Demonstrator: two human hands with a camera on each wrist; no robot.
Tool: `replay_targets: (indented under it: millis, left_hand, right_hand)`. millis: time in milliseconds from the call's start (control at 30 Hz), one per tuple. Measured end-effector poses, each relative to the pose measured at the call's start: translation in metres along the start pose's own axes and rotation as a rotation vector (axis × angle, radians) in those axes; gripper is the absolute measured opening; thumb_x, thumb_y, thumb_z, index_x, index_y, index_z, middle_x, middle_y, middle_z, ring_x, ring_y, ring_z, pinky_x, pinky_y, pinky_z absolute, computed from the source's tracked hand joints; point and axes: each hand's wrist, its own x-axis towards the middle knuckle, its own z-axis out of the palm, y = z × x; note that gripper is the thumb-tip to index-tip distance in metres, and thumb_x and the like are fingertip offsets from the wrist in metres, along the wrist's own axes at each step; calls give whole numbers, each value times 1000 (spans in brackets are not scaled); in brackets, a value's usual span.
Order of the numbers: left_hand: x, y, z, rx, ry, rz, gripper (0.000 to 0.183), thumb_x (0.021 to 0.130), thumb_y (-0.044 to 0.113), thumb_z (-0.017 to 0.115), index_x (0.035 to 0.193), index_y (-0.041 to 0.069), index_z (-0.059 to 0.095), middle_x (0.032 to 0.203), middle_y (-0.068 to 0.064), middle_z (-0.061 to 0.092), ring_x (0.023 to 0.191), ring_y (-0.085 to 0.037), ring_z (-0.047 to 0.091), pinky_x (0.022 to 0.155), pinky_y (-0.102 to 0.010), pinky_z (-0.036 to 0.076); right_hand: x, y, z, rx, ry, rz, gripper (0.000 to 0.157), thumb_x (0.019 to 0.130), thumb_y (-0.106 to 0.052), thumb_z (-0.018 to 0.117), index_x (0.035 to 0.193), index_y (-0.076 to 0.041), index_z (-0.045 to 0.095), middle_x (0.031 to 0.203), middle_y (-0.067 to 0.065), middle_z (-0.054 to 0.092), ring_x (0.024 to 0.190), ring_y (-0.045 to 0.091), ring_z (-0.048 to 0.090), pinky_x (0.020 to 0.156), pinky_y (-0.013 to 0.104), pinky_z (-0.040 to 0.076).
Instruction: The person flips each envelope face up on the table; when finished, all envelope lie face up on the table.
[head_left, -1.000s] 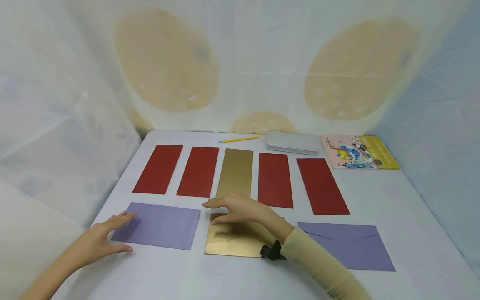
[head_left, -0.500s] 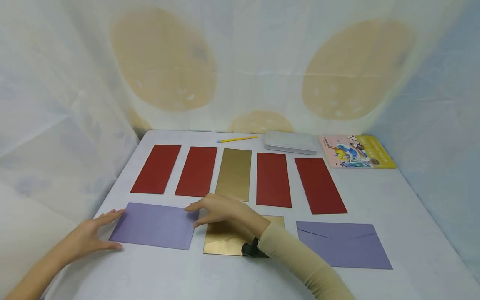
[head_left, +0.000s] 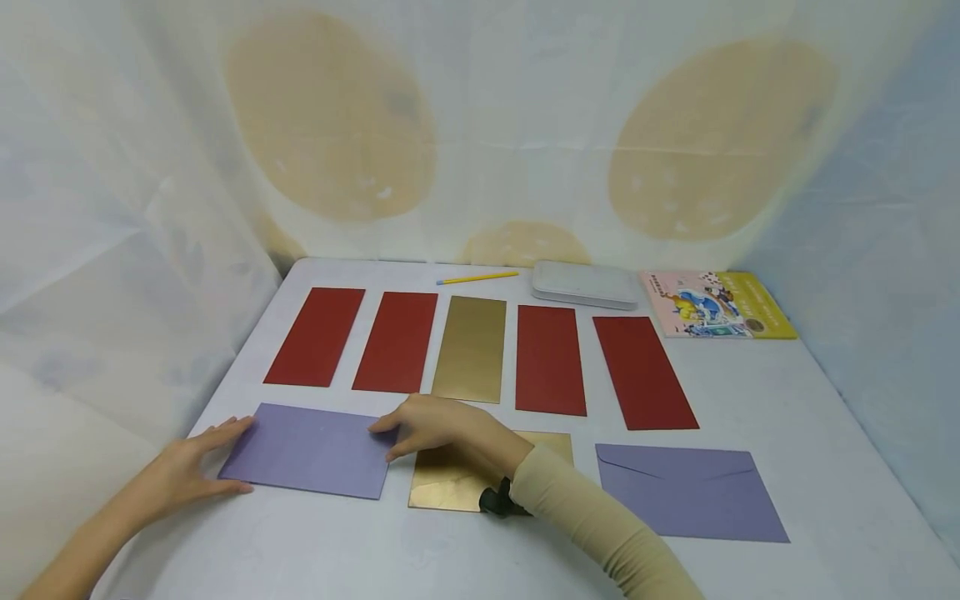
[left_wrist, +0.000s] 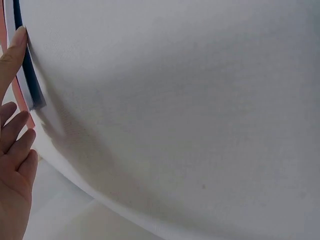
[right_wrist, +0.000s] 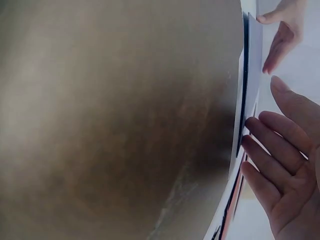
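Note:
A lavender envelope lies flat at the front left of the table, its long side across. My left hand is at its left end, thumb by the near corner and fingertips at the far corner. At the opposite end, my right hand has its fingertips on the right edge. The fingers of both hands are extended, with the envelope's length between them. A shiny gold envelope lies under my right wrist and forearm, partly hidden. In the right wrist view the fingers look spread and nearly straight.
Behind stands a row of red envelopes with a gold one in its middle. Another lavender envelope lies front right, flap side up. Along the back are a yellow pencil, a pale case and a picture book.
My right hand has moved left from above the front gold envelope to the lavender envelope's right end. My left hand has shifted slightly left, to its left edge. The envelopes lie where they were.

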Motion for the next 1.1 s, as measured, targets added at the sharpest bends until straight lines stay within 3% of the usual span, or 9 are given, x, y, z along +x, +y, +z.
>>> replay_targets:
  millis: [67, 167, 233, 467, 833, 867, 967, 1033, 1100]
  left_hand:
    - [0, 0, 0, -3, 6, -2, 87, 61, 39, 90, 136, 11, 56, 128, -20, 60, 122, -32, 52, 96, 2, 15]
    - [2, 1, -1, -17, 1, -16, 83, 64, 36, 89, 135, 10, 56, 128, -21, 59, 111, -50, 53, 95, 3, 14]
    - [2, 1, -1, -25, -9, -25, 84, 63, 37, 89, 135, 9, 56, 128, -22, 58, 109, -54, 52, 94, 4, 13]
    - [2, 1, 0, -16, 0, -14, 88, 59, 37, 91, 135, 7, 56, 126, -27, 58, 107, -55, 53, 91, 5, 12]
    - [-5, 3, 0, -12, 7, -54, 82, 65, 37, 88, 136, 11, 56, 124, -27, 59, 108, -53, 55, 90, 5, 13]
    - [-6, 4, -1, -17, 13, -52, 80, 65, 36, 88, 135, 11, 57, 124, -26, 60, 111, -48, 55, 90, 4, 15]
    - [-8, 6, -4, -30, 32, -50, 76, 67, 35, 88, 134, 13, 59, 123, -24, 61, 123, -16, 52, 90, 4, 17]
    - [-10, 8, -7, -29, 37, -84, 73, 68, 37, 87, 133, 17, 60, 123, -21, 62, 120, 9, 41, 87, 3, 21]
    - [-11, 11, -12, -34, 25, -134, 70, 71, 39, 85, 134, 21, 60, 124, -18, 63, 114, 19, 36, 83, 0, 25]
  right_hand:
    - [0, 0, 0, -1, 2, -1, 50, 87, -35, 72, 132, -15, 61, 126, -6, 63, 115, -3, 54, 94, 10, 37]
    - [0, 1, 0, -4, -1, 1, 50, 87, -35, 72, 132, -15, 61, 126, -7, 63, 115, -3, 53, 94, 10, 37]
    - [0, 1, 0, -6, -2, 4, 50, 87, -35, 72, 132, -16, 61, 126, -7, 63, 115, -4, 53, 94, 10, 37]
    - [1, 2, 1, -7, -3, 1, 50, 87, -34, 72, 132, -16, 61, 126, -8, 62, 116, -4, 53, 95, 10, 36]
    - [0, 2, 1, -16, 1, -6, 50, 87, -33, 73, 133, -16, 61, 125, -7, 63, 114, -4, 54, 93, 9, 37]
    - [0, 2, 1, -15, 1, -7, 50, 87, -33, 72, 133, -16, 61, 125, -7, 63, 113, -4, 54, 93, 9, 37]
    - [-1, 1, 1, -11, 5, -13, 49, 88, -34, 71, 133, -16, 61, 124, -6, 64, 111, -3, 56, 91, 9, 38]
    - [-2, 0, 0, -1, 7, -17, 48, 89, -35, 70, 132, -15, 61, 123, -5, 65, 107, -3, 57, 89, 9, 39]
    - [-3, -2, -1, 12, 11, -19, 47, 90, -35, 69, 131, -15, 62, 121, -4, 66, 100, -4, 58, 85, 9, 39]
